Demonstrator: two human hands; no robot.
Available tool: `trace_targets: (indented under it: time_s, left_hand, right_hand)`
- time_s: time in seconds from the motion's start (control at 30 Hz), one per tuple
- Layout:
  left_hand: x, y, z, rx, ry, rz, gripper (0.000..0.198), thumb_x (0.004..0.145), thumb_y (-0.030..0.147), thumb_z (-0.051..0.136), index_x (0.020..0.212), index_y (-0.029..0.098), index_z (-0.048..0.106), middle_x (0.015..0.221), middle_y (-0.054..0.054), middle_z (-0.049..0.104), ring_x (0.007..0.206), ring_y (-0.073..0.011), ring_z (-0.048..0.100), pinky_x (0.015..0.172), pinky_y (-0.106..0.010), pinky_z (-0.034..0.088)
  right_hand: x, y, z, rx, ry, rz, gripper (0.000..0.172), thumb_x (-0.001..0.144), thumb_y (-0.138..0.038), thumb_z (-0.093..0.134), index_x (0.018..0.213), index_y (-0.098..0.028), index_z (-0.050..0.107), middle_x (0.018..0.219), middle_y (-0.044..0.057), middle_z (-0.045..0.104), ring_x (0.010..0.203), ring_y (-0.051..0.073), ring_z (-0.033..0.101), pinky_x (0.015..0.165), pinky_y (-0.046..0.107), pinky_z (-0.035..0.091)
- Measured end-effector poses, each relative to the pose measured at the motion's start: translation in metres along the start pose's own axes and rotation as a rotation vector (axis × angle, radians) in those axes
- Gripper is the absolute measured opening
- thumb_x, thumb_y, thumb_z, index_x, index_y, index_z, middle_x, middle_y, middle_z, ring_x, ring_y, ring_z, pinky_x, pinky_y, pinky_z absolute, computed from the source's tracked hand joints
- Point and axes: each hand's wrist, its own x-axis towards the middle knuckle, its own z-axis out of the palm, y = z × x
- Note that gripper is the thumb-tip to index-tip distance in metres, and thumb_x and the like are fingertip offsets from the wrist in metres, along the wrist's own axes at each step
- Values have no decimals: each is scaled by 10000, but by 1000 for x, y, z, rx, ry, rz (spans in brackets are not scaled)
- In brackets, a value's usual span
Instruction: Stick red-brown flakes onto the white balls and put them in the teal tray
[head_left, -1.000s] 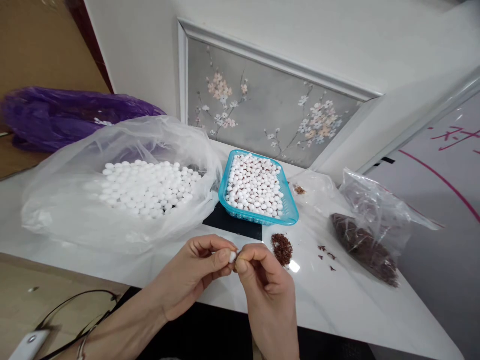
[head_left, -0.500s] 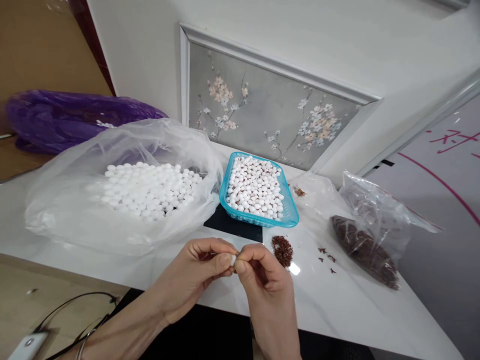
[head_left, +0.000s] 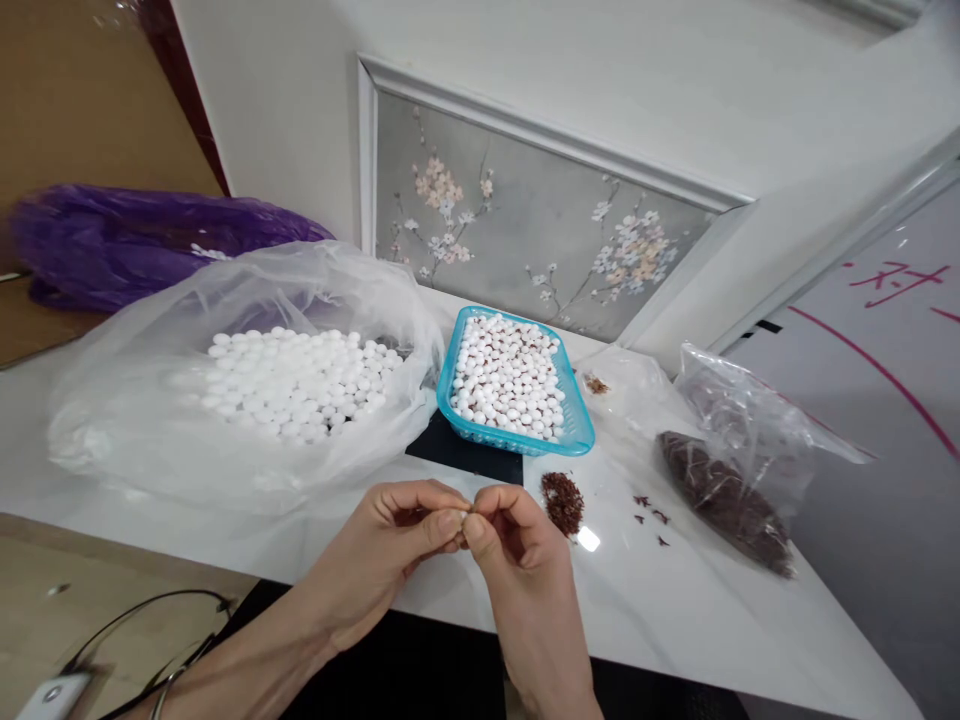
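Note:
My left hand and my right hand meet fingertip to fingertip just above the near edge of the white table. Both are closed in a pinch; a small white bead sat between them in the earlier frames and is hidden now. Behind the hands stands a turquoise basket filled with white beads that carry brown specks. To its left a clear plastic bag lies open with a heap of plain white beads. A small pile of brown bits lies right of my hands.
A clear bag of brown bits lies at the right, with a few loose bits beside it. A purple plastic bag sits at the back left. Eyeglasses rest at the lower left. A flowered wall panel stands behind.
The hands have stayed together at the table's edge. The white bead visible between the fingertips before is now covered by the fingers. The view has shifted slightly.

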Motion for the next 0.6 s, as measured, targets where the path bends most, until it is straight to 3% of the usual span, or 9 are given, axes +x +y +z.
trace_targets:
  time_s: [0.17,0.33,0.43,0.6]
  left_hand:
    - [3,-3,-1,16,24,7,72,708,250,773,718,179,767,787,-46,701,750,-142,578,721,-232,473]
    - [4,-3,-1,-111,8,-63,110,742,266,749,792,168,754,703,-10,657,641,-86,549,697,-191,481]
    - [4,-1,0,-137,-14,-81,112,768,273,726,784,163,740,713,-6,644,657,-80,560,685,-168,480]
    - [-2,-1,-2,-38,-45,-23,172,738,313,752,874,208,769,818,-26,695,767,-113,584,780,-198,473]
  right_hand:
    - [5,2,-1,-29,18,13,139,813,-291,646,784,-192,553,705,-27,575,667,115,568,638,223,484]
    - [-1,1,-8,23,-8,14,101,867,-306,587,868,-205,572,778,-10,610,739,128,597,716,253,502]
    - [-6,0,-11,-90,65,-94,65,872,-274,587,913,-228,608,857,-7,613,775,118,592,715,227,503]
    - [-13,-2,-9,-253,43,-279,69,871,-191,580,891,-231,632,876,13,593,812,138,590,706,242,505]
